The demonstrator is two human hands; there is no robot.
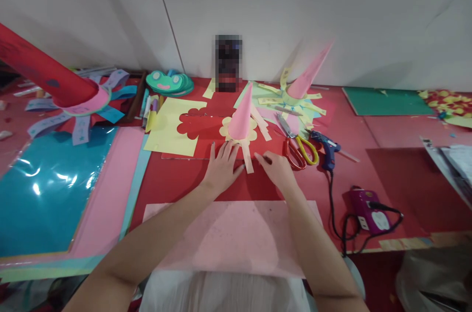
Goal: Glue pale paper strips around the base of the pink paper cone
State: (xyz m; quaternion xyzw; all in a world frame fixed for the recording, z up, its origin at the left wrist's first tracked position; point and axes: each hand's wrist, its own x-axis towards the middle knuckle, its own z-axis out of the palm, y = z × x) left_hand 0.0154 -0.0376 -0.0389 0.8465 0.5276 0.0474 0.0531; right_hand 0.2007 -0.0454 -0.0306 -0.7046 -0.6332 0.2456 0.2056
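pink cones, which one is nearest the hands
The pink cone on yellow scalloped paper, right by the left hand; the other pink cone is farther back to the right, beyond the scissors.

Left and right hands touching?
Apart. The head view shows a clear gap between left hand and right hand, with a pale paper strip lying in it.

One head-worn view, forward and down past near forearms [169,223], across red table [352,169] to pale wall [332,12]
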